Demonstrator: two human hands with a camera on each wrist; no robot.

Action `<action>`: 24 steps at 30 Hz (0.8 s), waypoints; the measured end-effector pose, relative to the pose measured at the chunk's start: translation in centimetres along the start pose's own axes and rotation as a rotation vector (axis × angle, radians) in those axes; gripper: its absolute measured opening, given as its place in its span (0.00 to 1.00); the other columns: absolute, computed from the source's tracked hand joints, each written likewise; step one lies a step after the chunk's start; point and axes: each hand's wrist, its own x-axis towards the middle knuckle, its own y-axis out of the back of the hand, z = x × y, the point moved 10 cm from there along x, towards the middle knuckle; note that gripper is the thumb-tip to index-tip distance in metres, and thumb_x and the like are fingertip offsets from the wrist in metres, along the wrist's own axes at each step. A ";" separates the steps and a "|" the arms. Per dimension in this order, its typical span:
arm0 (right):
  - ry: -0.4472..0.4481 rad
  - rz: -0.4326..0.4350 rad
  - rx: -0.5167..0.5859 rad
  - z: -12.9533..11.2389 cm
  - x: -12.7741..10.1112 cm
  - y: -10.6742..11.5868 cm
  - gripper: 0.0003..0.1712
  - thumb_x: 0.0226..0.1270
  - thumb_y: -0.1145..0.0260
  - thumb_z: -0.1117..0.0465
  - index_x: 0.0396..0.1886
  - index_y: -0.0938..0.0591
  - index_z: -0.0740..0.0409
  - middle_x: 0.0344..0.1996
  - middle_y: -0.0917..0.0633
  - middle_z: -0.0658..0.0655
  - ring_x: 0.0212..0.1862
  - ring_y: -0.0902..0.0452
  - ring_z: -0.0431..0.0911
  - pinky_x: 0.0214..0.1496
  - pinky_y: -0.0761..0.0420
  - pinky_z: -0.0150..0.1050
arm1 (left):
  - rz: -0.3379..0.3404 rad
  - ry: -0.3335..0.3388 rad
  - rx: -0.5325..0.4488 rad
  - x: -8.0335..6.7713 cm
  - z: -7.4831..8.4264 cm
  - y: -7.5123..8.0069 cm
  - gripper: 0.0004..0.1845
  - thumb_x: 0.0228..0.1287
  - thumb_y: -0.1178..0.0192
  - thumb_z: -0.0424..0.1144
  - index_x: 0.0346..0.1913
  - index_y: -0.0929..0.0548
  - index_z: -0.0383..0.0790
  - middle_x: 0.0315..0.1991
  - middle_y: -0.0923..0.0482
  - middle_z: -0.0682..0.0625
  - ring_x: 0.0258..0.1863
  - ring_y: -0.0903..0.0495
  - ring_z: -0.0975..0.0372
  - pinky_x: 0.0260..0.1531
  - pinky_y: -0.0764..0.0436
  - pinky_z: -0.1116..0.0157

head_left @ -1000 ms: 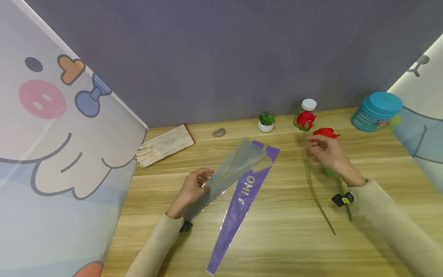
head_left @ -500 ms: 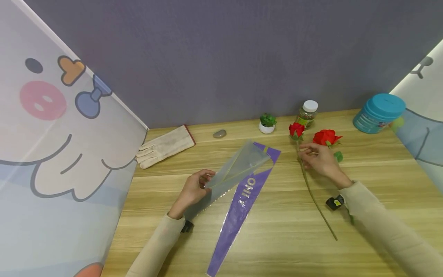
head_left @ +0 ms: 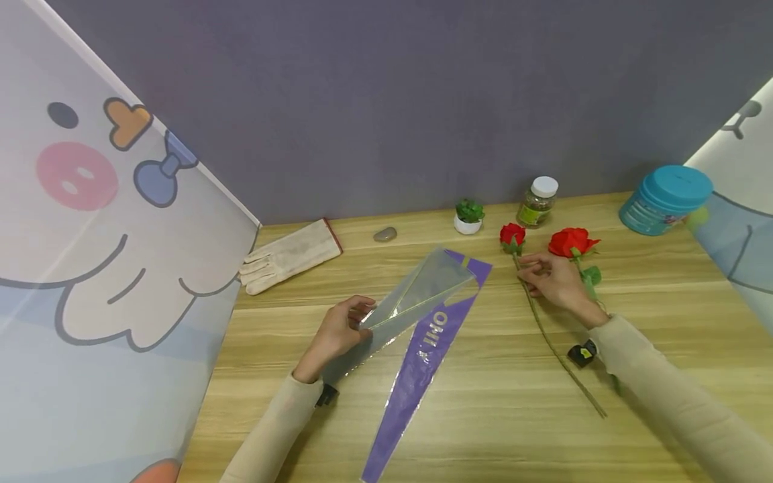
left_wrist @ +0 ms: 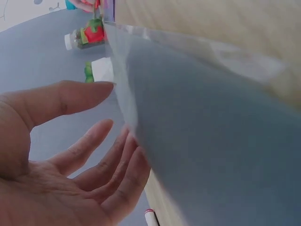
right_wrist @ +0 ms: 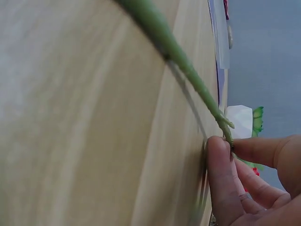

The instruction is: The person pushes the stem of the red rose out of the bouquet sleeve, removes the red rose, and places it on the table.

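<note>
The left hand (head_left: pixel 335 330) pinched the clear flower sleeve (head_left: pixel 406 302) open at table centre, while the right hand (head_left: pixel 554 280) (at 2 o'clock) gripped an uninserted rose stem (head_left: pixel 546 335).

Open wood between the sleeve (head_left: pixel 423 335) and the rose stem (head_left: pixel 552 339), plenty of room there. Back edge is crowded though: plant (head_left: pixel 468 216), jar (head_left: pixel 537 201), tub (head_left: pixel 663 200), plus a glove (head_left: pixel 290 255) off left.
</note>
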 end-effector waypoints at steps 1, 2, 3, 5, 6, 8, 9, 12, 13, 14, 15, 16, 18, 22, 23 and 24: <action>-0.002 0.003 -0.001 0.1 0.0 0.1 0.23 0.76 0.34 0.62 0.65 0.22 0.70 0.49 0.15 0.75 0.30 0.14 0.37 0.32 0.11 0.34 | -0.006 0.001 -0.004 0.0 0.0 0.0 0.31 0.53 0.30 0.18 0.61 0.18 0.37 0.54 0.16 0.39 0.51 0.16 0.49 0.56 0.15 0.51; -0.004 0.005 -0.002 0.1 -0.1 0.1 0.23 0.77 0.34 0.62 0.65 0.22 0.69 0.49 0.15 0.76 0.30 0.14 0.37 0.32 0.11 0.34 | -0.015 0.002 -0.006 0.0 0.0 -0.1 0.31 0.53 0.30 0.19 0.62 0.18 0.37 0.55 0.16 0.39 0.52 0.16 0.48 0.56 0.15 0.51; -0.006 0.006 -0.003 0.2 -0.1 0.2 0.23 0.77 0.35 0.61 0.64 0.22 0.69 0.50 0.15 0.76 0.31 0.14 0.37 0.32 0.11 0.33 | -0.021 0.001 -0.009 0.0 0.1 -0.1 0.31 0.53 0.30 0.19 0.63 0.19 0.37 0.56 0.16 0.39 0.53 0.16 0.48 0.57 0.15 0.51; -0.013 0.008 0.002 0.3 -0.2 0.3 0.22 0.78 0.36 0.61 0.64 0.22 0.70 0.50 0.15 0.77 0.31 0.14 0.38 0.33 0.11 0.34 | -0.032 -0.004 -0.009 0.0 0.2 -0.2 0.31 0.54 0.29 0.20 0.63 0.20 0.36 0.57 0.16 0.38 0.54 0.16 0.47 0.58 0.16 0.50; -0.013 0.009 -0.001 0.3 -0.3 0.4 0.22 0.79 0.37 0.61 0.64 0.22 0.70 0.50 0.14 0.77 0.31 0.14 0.37 0.33 0.11 0.34 | -0.041 -0.007 -0.007 0.0 0.2 -0.2 0.31 0.55 0.29 0.21 0.64 0.20 0.36 0.58 0.16 0.38 0.55 0.16 0.46 0.58 0.16 0.50; -0.005 0.014 -0.012 0.1 -0.5 0.7 0.22 0.79 0.38 0.61 0.64 0.22 0.71 0.50 0.14 0.77 0.31 0.14 0.37 0.33 0.11 0.33 | -0.057 -0.017 0.001 -0.1 0.3 -0.2 0.32 0.56 0.28 0.23 0.65 0.21 0.36 0.59 0.17 0.38 0.56 0.17 0.45 0.59 0.16 0.49; 0.006 0.023 -0.035 -0.1 -0.6 0.9 0.22 0.79 0.38 0.60 0.63 0.22 0.71 0.50 0.14 0.76 0.31 0.14 0.36 0.33 0.12 0.33 | -0.064 -0.021 0.003 -0.2 0.4 -0.1 0.32 0.56 0.27 0.24 0.66 0.22 0.36 0.60 0.17 0.37 0.57 0.17 0.44 0.60 0.16 0.49; 0.062 0.065 -0.118 -1.2 -1.2 1.7 0.21 0.78 0.37 0.60 0.62 0.21 0.70 0.47 0.13 0.74 0.31 0.13 0.39 0.31 0.14 0.31 | -0.087 -0.035 0.018 -0.3 0.6 0.1 0.33 0.57 0.27 0.26 0.68 0.23 0.35 0.61 0.18 0.36 0.59 0.18 0.42 0.61 0.17 0.47; 0.085 0.085 -0.152 -1.7 -1.5 2.0 0.21 0.77 0.37 0.60 0.61 0.20 0.69 0.46 0.12 0.73 0.32 0.12 0.42 0.30 0.15 0.31 | -0.093 -0.040 0.025 -0.3 0.7 0.1 0.34 0.58 0.26 0.27 0.68 0.24 0.34 0.62 0.18 0.36 0.59 0.18 0.41 0.61 0.18 0.46; 0.109 0.105 -0.184 -2.2 -1.7 2.3 0.20 0.76 0.36 0.60 0.61 0.20 0.68 0.45 0.12 0.72 0.33 0.11 0.46 0.30 0.17 0.30 | -0.100 -0.042 0.032 -0.4 0.7 0.2 0.34 0.59 0.26 0.28 0.69 0.25 0.34 0.62 0.19 0.35 0.60 0.18 0.40 0.62 0.18 0.45; 0.136 0.125 -0.213 -2.9 -2.0 2.6 0.20 0.76 0.35 0.60 0.60 0.19 0.68 0.45 0.11 0.71 0.34 0.10 0.50 0.30 0.18 0.29 | -0.108 -0.043 0.041 -0.4 0.7 0.2 0.34 0.60 0.26 0.29 0.69 0.25 0.34 0.63 0.19 0.35 0.60 0.19 0.40 0.62 0.18 0.45; 0.158 0.136 -0.226 -3.4 -2.3 2.8 0.20 0.75 0.34 0.61 0.60 0.19 0.68 0.45 0.11 0.71 0.35 0.09 0.54 0.30 0.19 0.29 | -0.116 -0.044 0.056 -0.5 0.8 0.2 0.34 0.61 0.27 0.31 0.70 0.26 0.34 0.63 0.20 0.34 0.61 0.19 0.39 0.63 0.19 0.44; 0.199 0.156 -0.254 -4.6 -2.8 3.1 0.20 0.73 0.33 0.62 0.60 0.19 0.67 0.45 0.11 0.69 0.38 0.09 0.61 0.30 0.20 0.28 | -0.141 -0.037 0.091 -0.7 0.9 0.1 0.34 0.66 0.28 0.36 0.72 0.28 0.35 0.66 0.21 0.34 0.64 0.20 0.39 0.64 0.20 0.43; 0.282 0.139 -0.310 -7.2 -3.6 2.8 0.21 0.71 0.30 0.64 0.61 0.19 0.65 0.46 0.11 0.67 0.40 0.10 0.62 0.32 0.18 0.31 | -0.189 -0.019 0.183 -1.3 1.2 0.0 0.36 0.73 0.35 0.48 0.78 0.33 0.39 0.71 0.27 0.33 0.69 0.25 0.38 0.67 0.25 0.39; 0.302 0.127 -0.326 -7.8 -3.8 2.6 0.21 0.71 0.30 0.64 0.61 0.19 0.65 0.46 0.11 0.66 0.41 0.10 0.61 0.34 0.17 0.34 | -0.197 -0.013 0.198 -1.4 1.4 0.0 0.37 0.74 0.36 0.50 0.79 0.35 0.40 0.73 0.28 0.32 0.71 0.26 0.39 0.69 0.26 0.38; 0.320 0.110 -0.340 -8.4 -4.1 2.3 0.21 0.71 0.30 0.64 0.61 0.19 0.65 0.48 0.11 0.66 0.41 0.10 0.60 0.35 0.15 0.37 | -0.199 -0.017 0.213 -1.6 1.7 0.0 0.38 0.74 0.37 0.52 0.79 0.36 0.41 0.74 0.29 0.33 0.72 0.28 0.39 0.70 0.28 0.38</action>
